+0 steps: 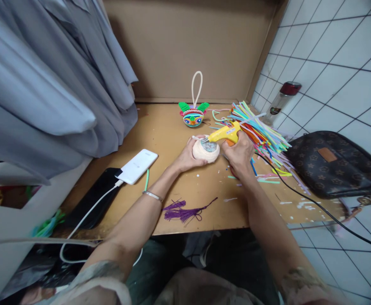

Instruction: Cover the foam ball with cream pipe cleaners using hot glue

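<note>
My left hand (190, 156) is wrapped round a cream, cord-like wound ball (206, 157) whose upper face shows a greyish patch. In my right hand (241, 153) is a yellow hot glue gun (225, 133) with a clear glue stick at its back. The gun's metal nozzle points left and reaches the ball's upper rim; whether it touches cannot be made out. Just behind the ball stands a colourful animal-head ornament (193, 116) with green ears and a white loop. Nearer to me on the table lie purple tassels (182, 213).
Pastel pipe cleaners (261, 131) are heaped at the right, beside a brown patterned bag (334, 163) and a red-capped bottle (281, 101). A black cable (300, 192) trails right. At left, a white power bank (139, 165) overlaps a black device (93, 203); grey curtain (61, 76) hangs there.
</note>
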{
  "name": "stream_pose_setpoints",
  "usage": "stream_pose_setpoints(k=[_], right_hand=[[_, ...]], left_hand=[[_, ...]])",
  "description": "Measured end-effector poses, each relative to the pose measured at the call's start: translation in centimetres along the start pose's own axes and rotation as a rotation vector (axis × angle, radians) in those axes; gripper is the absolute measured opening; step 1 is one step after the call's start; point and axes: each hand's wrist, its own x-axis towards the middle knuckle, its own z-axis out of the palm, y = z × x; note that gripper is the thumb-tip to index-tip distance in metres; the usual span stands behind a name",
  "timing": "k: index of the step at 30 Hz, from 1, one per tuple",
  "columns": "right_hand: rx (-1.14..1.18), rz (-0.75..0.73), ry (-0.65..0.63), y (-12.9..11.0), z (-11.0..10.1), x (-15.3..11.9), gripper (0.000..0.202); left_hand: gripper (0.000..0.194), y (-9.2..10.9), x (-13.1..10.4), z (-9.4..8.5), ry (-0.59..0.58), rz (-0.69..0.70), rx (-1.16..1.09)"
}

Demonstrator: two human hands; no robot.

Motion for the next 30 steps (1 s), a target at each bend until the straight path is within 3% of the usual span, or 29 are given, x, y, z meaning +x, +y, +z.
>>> stream_pose_setpoints(k=[30], right_hand=[[-0.052,0.0,0.001,-0.27,-0.97,-0.05,0.035]], left_hand=[[0.091,0.08,0.09,0.07,0.009,0.017,0.031]])
